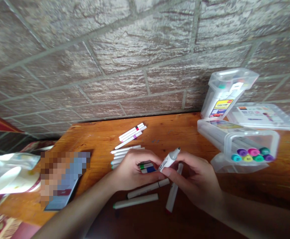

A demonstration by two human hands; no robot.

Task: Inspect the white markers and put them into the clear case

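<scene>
Head view: left hand [131, 171] and right hand [193, 177] both grip one marker [170, 159]; left also clutches capped ones. Case [228, 142] looks part-filled. Loose markers [131, 132] lie out on table [179, 129].

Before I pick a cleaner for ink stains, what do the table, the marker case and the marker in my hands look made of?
Table: wood, glossy orange-brown varnish, grain showing.
Marker case: clear plastic, since coloured caps show through.
Marker: probably plastic, smooth white barrel, dark tip; blur leaves it open.
</scene>
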